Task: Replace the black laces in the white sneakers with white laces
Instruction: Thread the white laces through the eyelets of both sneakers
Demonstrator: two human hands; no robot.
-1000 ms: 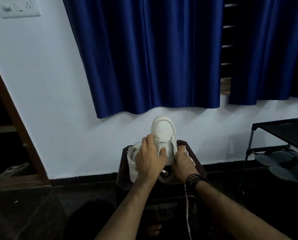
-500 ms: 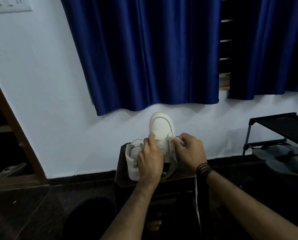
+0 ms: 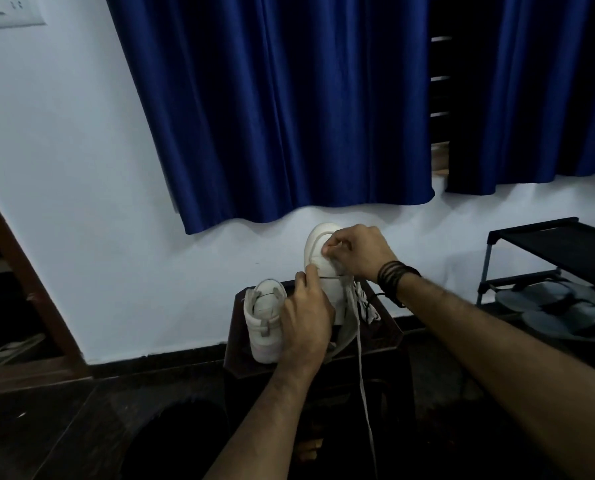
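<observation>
White sneaker (image 3: 323,258) stands toe-up, gripped by left hand (image 3: 306,323), right hand (image 3: 358,251) pinching its lace.

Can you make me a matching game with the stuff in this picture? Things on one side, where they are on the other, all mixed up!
Things:
1. long white shoelace
2. grey rubber sandals
3. smaller-looking white sneaker with no lace
4. right hand

Places:
A. on the bottom shelf of the black metal rack
B. up at the toe of the tilted white sneaker
C. dangling down past the front of the dark wooden stool
D. standing on the stool, left of the left hand

Pairs: 1-C, 2-A, 3-D, 4-B
</observation>
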